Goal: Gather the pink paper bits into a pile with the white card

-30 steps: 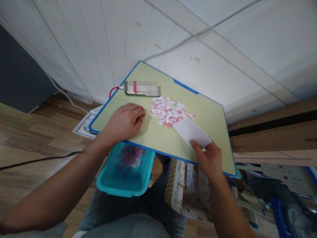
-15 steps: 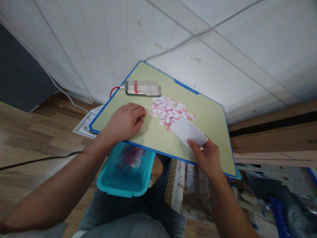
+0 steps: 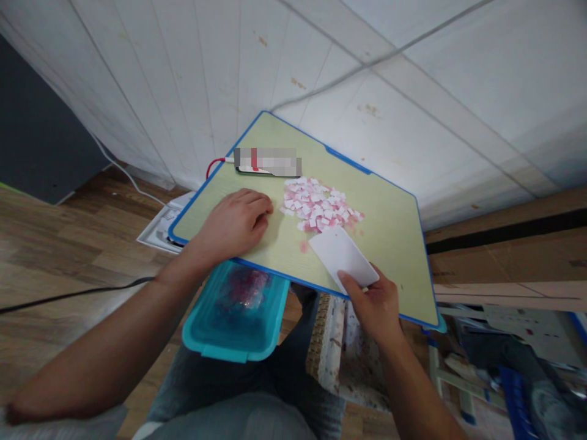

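Note:
My right hand (image 3: 373,302) grips a flat white card (image 3: 343,256) with rounded corners, thumb on top and fingers beneath. The card's far edge lies close to a heap of small square pink and white pieces (image 3: 316,205); I cannot tell whether it touches them. The heap is spread on a pale yellow-green board (image 3: 385,220) with a blue rim. To the left of the heap, my left hand (image 3: 241,223) rests on the board with its fingers curled in, and nothing shows in them.
A phone-like device (image 3: 266,171), partly blurred out, lies behind the heap with a red cable (image 3: 213,164) plugged in. Below the board's front edge is a teal plastic tub (image 3: 229,336) with something dark pink inside. Cardboard boxes (image 3: 504,247) stand at right; a white wall (image 3: 298,55) rises behind.
My right hand has drawn the white card back toward me and slightly left, away from the heap. A pink mark now shows on the board near it. My left hand stays in place.

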Available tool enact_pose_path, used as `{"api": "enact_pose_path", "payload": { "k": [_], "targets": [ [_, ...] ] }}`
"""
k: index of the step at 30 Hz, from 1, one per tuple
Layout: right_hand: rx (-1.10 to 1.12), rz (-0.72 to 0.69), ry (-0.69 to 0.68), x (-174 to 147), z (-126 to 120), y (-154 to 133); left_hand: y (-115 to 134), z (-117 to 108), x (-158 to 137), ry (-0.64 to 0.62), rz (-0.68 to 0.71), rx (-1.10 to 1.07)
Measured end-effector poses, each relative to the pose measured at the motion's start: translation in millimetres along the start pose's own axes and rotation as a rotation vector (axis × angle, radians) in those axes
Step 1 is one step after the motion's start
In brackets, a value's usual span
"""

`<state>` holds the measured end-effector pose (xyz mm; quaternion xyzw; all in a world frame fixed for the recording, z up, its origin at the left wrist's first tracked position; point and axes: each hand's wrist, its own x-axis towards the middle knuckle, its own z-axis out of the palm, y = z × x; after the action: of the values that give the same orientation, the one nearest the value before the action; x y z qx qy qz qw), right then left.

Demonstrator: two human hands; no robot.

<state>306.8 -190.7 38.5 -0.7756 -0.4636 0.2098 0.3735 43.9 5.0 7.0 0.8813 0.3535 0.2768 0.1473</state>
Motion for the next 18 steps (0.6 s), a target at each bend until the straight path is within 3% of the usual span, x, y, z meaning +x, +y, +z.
{"api": "enact_pose_path", "payload": {
  "k": [3,7,18],
  "targets": [
    [0.045,0.001,-0.039,-1,2,-4,0,0,0,0.002,-0.004,-0.008],
    [0.028,0.006,0.005,1,4,-5,1,-1,0,0.002,-0.008,-0.011],
    [-0.009,-0.032,-0.146,-16,22,-12,-1,-1,-1,0.037,-0.036,-0.03]
  ]
}}
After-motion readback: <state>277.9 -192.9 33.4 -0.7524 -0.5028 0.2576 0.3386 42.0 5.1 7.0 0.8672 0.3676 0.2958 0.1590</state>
